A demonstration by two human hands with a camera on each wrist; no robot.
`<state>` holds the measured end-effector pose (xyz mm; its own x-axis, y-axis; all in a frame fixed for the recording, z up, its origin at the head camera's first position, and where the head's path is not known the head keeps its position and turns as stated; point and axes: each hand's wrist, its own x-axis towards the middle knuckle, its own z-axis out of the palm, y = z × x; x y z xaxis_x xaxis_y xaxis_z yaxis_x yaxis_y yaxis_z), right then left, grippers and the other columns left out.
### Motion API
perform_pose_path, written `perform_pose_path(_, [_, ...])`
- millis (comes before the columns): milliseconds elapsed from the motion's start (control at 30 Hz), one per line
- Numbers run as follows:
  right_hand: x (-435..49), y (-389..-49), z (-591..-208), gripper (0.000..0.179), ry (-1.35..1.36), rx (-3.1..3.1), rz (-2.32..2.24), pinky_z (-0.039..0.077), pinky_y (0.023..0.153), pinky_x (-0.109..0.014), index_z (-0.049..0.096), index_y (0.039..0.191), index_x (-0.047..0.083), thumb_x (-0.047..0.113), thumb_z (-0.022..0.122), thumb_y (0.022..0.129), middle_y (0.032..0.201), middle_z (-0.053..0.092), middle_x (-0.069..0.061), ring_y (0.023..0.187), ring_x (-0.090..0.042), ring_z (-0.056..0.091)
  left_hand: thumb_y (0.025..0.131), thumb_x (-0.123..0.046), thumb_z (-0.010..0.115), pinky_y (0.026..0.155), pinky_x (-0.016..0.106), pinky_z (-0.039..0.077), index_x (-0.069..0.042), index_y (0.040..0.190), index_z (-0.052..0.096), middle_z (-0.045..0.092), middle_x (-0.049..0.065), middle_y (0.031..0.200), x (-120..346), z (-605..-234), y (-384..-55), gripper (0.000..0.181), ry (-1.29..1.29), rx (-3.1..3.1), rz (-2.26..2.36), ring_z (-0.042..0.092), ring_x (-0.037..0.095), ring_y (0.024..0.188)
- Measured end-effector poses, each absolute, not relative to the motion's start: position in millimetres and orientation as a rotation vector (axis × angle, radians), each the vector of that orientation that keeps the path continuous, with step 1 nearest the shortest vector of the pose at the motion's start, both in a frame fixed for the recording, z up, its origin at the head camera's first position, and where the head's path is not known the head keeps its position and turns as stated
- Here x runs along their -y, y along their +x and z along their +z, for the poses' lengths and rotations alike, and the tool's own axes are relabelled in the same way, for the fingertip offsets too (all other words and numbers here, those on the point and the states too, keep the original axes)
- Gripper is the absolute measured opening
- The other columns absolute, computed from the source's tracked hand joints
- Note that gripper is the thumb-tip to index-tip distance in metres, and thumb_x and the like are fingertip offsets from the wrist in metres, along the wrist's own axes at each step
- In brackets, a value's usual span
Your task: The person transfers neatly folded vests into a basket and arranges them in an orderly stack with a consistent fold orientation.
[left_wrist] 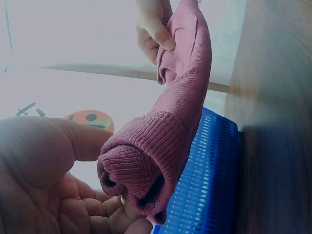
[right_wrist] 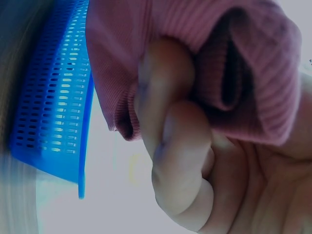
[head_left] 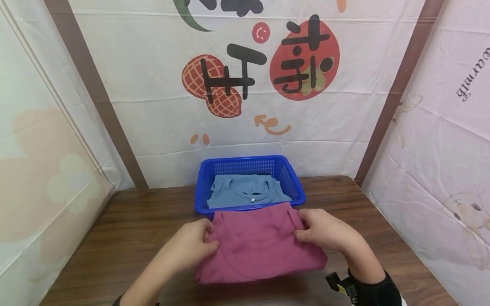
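Note:
A folded pink ribbed garment (head_left: 260,246) hangs between my two hands in front of the basket. My left hand (head_left: 191,244) pinches its left side, thumb on the near face. At the opposite side my right hand (head_left: 323,229) grips the fabric between thumb and curled fingers. The left wrist view shows the rolled, layered end of the pink garment (left_wrist: 141,161) beside the left thumb. In the blue plastic basket (head_left: 249,160) lies a folded blue garment (head_left: 245,191) with its neckline and small label facing up. The pink garment's upper edge overlaps the basket's front rim in the head view.
The basket stands at the back of a brown wooden table (head_left: 153,238), close to a white printed cloth wall (head_left: 160,140). More cloth walls rise at left and right. A black strap (head_left: 369,289) with a small device is on the right wrist.

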<state>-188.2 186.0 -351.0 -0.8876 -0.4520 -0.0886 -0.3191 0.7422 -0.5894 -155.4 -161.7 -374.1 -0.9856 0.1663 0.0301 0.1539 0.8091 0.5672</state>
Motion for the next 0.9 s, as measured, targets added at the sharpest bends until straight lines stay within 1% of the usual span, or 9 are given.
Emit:
perform_pose_path(167, [-187.3, -189.0, -349.6, 0.013, -0.584, -2.704, -0.917, 0.050, 0.064, -0.031, 0.061, 0.095, 0.012, 0.018, 0.070, 0.088, 0.080, 0.062, 0.002, 0.074, -0.014, 0.059, 0.083, -0.021, 0.079, 0.064, 0.033, 0.048, -0.010, 0.103, 0.066, 0.059, -0.002, 0.078, 163.5, -374.1, -155.6, 0.026, 0.276, -2.973, 0.991, 0.055, 0.013, 0.072])
perform_pose_path(233, [-188.0, -189.0, -349.1, 0.013, -0.568, -2.703, -0.942, 0.051, 0.065, -0.031, 0.062, 0.096, 0.012, 0.018, 0.070, 0.088, 0.081, 0.063, 0.002, 0.075, -0.014, 0.059, 0.084, -0.020, 0.078, 0.065, 0.033, 0.048, -0.010, 0.104, 0.066, 0.058, -0.001, 0.078, 163.7, -373.4, -155.2, 0.026, 0.270, -2.968, 1.018, 0.055, 0.013, 0.072])
perform_pose_path(367, [-188.9, -188.4, -347.5, 0.013, -0.553, -2.732, -0.968, 0.051, 0.064, -0.032, 0.060, 0.093, 0.012, 0.019, 0.070, 0.088, 0.080, 0.062, 0.002, 0.074, -0.014, 0.059, 0.087, -0.020, 0.077, 0.068, 0.033, 0.049, -0.008, 0.108, 0.065, 0.059, 0.000, 0.080, 164.4, -370.8, -154.7, 0.027, 0.268, -2.951, 1.058, 0.056, 0.014, 0.075])
perform_pose_path(567, [-189.6, -187.0, -344.2, 0.015, -0.532, -2.775, -1.017, 0.049, 0.058, -0.030, 0.057, 0.091, 0.011, 0.019, 0.069, 0.088, 0.075, 0.058, 0.001, 0.069, -0.013, 0.057, 0.088, -0.019, 0.075, 0.071, 0.034, 0.049, -0.006, 0.111, 0.064, 0.060, 0.001, 0.084, 165.5, -365.5, -154.6, 0.029, 0.284, -2.982, 1.092, 0.056, 0.015, 0.078])
perform_pose_path(733, [-190.8, -187.7, -343.5, 0.016, -0.502, -2.779, -1.085, 0.048, 0.056, -0.030, 0.057, 0.091, 0.010, 0.020, 0.070, 0.090, 0.073, 0.057, 0.000, 0.067, -0.014, 0.056, 0.088, -0.020, 0.075, 0.077, 0.035, 0.052, -0.004, 0.115, 0.064, 0.063, 0.002, 0.090, 166.7, -365.4, -157.7, 0.033, 0.295, -3.003, 1.142, 0.057, 0.015, 0.083])
perform_pose_path(900, [-191.9, -190.5, -344.4, 0.017, -0.476, -2.777, -1.128, 0.049, 0.057, -0.032, 0.058, 0.093, 0.010, 0.021, 0.070, 0.091, 0.075, 0.058, -0.002, 0.069, -0.016, 0.057, 0.089, -0.020, 0.074, 0.078, 0.035, 0.051, -0.006, 0.117, 0.064, 0.064, 0.001, 0.093, 167.8, -367.0, -160.0, 0.033, 0.313, -3.014, 1.184, 0.057, 0.014, 0.084])
